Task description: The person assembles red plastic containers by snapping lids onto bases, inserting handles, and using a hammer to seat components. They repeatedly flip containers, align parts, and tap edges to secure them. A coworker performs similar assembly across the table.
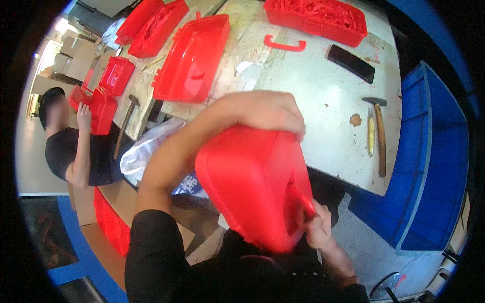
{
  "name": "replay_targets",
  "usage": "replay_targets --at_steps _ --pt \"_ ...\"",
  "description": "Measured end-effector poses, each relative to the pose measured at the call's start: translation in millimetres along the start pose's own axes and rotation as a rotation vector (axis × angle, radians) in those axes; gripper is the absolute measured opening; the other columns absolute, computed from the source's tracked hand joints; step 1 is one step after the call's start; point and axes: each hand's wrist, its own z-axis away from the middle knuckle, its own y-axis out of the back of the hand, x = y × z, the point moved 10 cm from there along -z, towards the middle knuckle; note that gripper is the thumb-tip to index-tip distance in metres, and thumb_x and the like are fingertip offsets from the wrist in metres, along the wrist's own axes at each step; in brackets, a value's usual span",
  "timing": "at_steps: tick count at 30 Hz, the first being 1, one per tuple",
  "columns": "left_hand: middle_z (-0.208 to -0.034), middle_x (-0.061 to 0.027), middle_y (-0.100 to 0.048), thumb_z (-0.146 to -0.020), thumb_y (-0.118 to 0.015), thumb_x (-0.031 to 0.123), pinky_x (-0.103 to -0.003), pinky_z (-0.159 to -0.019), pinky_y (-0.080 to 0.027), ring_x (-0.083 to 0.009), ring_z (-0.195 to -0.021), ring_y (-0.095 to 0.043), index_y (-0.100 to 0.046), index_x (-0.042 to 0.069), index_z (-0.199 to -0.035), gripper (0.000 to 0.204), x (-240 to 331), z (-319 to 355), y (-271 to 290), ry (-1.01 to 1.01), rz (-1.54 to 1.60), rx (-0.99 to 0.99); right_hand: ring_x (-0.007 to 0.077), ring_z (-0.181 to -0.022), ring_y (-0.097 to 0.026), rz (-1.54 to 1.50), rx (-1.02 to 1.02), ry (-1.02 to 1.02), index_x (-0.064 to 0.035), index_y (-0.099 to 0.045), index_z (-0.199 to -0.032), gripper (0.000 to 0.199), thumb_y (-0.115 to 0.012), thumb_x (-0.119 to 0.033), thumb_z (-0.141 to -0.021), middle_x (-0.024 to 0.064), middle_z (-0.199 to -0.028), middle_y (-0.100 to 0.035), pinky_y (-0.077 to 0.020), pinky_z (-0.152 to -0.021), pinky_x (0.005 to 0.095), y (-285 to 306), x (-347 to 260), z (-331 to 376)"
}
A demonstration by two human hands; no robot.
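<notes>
Your left hand (262,112) clamps over the top far edge of the red plastic case (255,184), fingers curled down its far side. Your right hand (317,224) grips the case's red handle (301,206) at its lower right. The case sits tilted between both hands, just above your lap, long axis running from upper left to lower right. Beyond it on the white table (323,96) lie 1 loose red handle (284,45) and 1 hammer (380,132). A co-worker (76,146) sits at left.

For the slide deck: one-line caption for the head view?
Both hands grip a red plastic case, left hand on top, right hand at its handle, beside a workbench.
</notes>
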Motion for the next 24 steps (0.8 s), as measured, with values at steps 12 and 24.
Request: replay_targets --at_steps 12,24 --pt "-0.094 -0.0130 -0.068 -0.088 -0.059 0.037 -0.038 -0.089 -0.049 -0.0311 -0.094 -0.065 -0.066 0.000 -0.092 0.038 81.3 27.0 -4.9 -0.352 -0.419 0.241 0.0229 -0.048 -0.053 0.119 0.239 0.129 -0.0014 -0.053 -0.088 0.030 -0.053 -0.030 -0.098 0.0098 -0.059 -0.048 -0.0393 -0.048 0.0335 -12.4 -25.1 14.8" --pt "-0.090 -0.0103 -0.066 -0.080 -0.062 0.058 -0.034 -0.080 -0.045 -0.0287 -0.086 -0.064 -0.062 0.003 -0.093 0.056 96.4 76.7 -17.5 -0.250 -0.427 0.739 0.0150 -0.051 -0.046 0.157 0.332 0.177 -0.0005 -0.054 -0.087 0.023 -0.051 -0.022 -0.096 0.0088 -0.058 -0.040 -0.0364 -0.048 0.0333 -8.4 -27.4 25.6"
